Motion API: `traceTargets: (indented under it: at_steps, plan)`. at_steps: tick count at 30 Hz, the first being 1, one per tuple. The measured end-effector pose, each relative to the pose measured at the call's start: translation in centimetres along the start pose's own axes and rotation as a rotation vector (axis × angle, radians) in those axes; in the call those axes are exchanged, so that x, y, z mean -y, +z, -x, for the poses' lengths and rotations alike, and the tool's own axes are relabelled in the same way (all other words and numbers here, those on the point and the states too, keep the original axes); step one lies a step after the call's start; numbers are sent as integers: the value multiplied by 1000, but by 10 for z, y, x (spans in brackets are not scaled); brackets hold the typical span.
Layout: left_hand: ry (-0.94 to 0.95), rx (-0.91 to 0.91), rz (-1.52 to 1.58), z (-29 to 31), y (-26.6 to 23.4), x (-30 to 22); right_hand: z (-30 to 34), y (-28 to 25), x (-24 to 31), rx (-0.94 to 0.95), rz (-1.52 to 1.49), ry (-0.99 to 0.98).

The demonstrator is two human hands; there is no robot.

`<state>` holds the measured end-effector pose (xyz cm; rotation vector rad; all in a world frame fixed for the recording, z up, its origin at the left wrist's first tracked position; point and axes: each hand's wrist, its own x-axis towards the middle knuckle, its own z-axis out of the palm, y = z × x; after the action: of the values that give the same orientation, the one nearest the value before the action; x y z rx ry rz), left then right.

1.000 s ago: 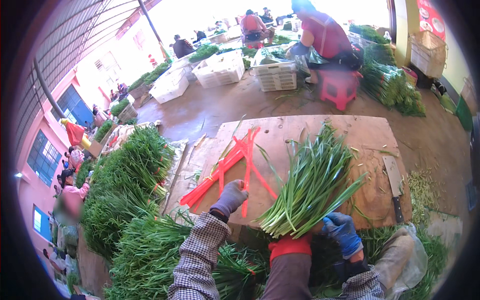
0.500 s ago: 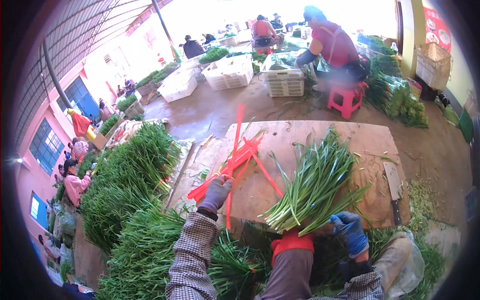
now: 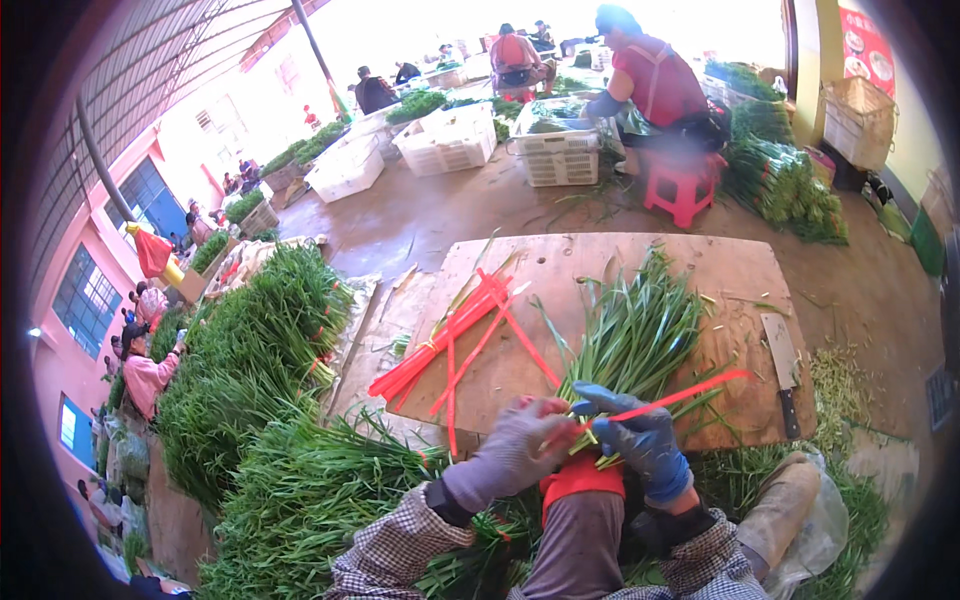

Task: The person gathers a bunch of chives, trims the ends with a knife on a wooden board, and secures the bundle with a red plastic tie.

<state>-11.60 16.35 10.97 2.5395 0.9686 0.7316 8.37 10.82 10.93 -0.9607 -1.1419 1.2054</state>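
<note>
A bundle of long green chives [image 3: 650, 335] lies on the wooden board, its pale cut ends toward me over the near edge. My left hand [image 3: 515, 450], in a greyish-purple glove, is closed at the left side of those ends and pinches a red strip [image 3: 690, 393]. The strip crosses the stalks and its free end sticks out to the right. My right hand [image 3: 640, 440], in a blue glove, is closed around the stalk ends from the right, beneath the strip. The fingertips of both hands nearly meet, partly hiding the stalks there.
More red strips [image 3: 455, 340] lie crossed on the board [image 3: 745, 265]. A cleaver [image 3: 780, 352] with a black handle rests at its right edge. Heaped chives [image 3: 255, 365] fill the left. Beyond are white crates [image 3: 447, 140] and a person on a red stool [image 3: 682, 185].
My left hand has moved right from the strip pile to the bundle, bringing one red strip. My right hand has come up and left onto the stalk ends.
</note>
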Motion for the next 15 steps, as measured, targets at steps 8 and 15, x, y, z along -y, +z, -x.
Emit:
traceTargets:
  at_steps: [8, 15]
  plan:
    - [-51, -5, 316, -35, 26, 44, 10, -40, -5, -259, 11, -60]
    - [-460, 215, -375, -63, 70, 142, 16, -56, -26, -221, 70, 92]
